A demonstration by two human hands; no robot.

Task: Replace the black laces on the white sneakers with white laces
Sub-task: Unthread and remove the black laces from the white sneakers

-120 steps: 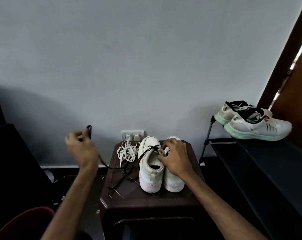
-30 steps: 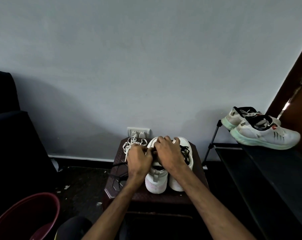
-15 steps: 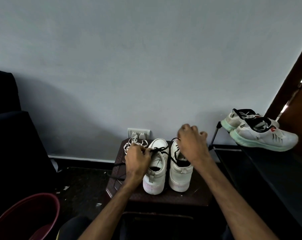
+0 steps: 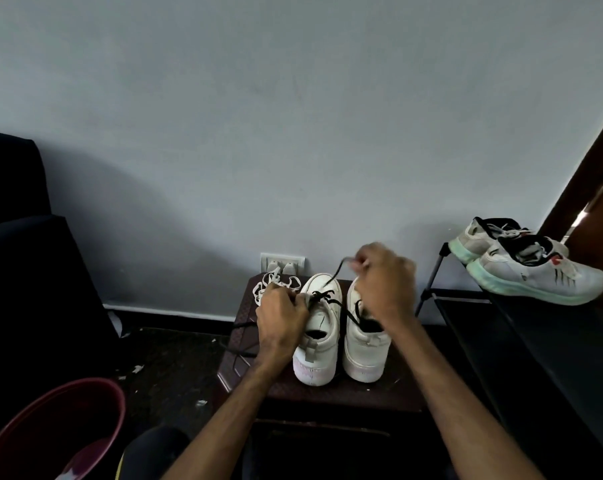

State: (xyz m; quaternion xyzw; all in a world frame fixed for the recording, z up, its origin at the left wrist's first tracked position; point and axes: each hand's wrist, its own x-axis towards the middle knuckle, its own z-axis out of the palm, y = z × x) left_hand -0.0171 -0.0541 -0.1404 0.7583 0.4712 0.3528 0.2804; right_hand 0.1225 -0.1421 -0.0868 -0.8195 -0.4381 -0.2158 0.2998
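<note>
Two white sneakers stand heel-toward-me on a dark brown stool (image 4: 327, 393). A black lace (image 4: 327, 287) is still threaded near the toe of the left sneaker (image 4: 322, 323). My left hand (image 4: 281, 313) grips that sneaker's left side by the eyelets. Raised above the right sneaker (image 4: 364, 344), my right hand (image 4: 385, 284) pinches the black lace's end, and the strand runs taut down to the left sneaker. Black lace also shows in the right sneaker's opening. White laces (image 4: 272, 282) lie bunched at the stool's back left corner, partly behind my left hand.
A wall socket (image 4: 282, 263) sits behind the stool. A black shoe rack (image 4: 535, 341) on the right carries a pair of white and mint running shoes (image 4: 528, 265). A maroon bucket (image 4: 51, 427) stands at the lower left, a dark chair (image 4: 23, 271) at the left.
My right hand has risen a little, drawing the black lace out of the left sneaker. A second ago both hands were together over the eyelets. My left hand stays on the sneaker.
</note>
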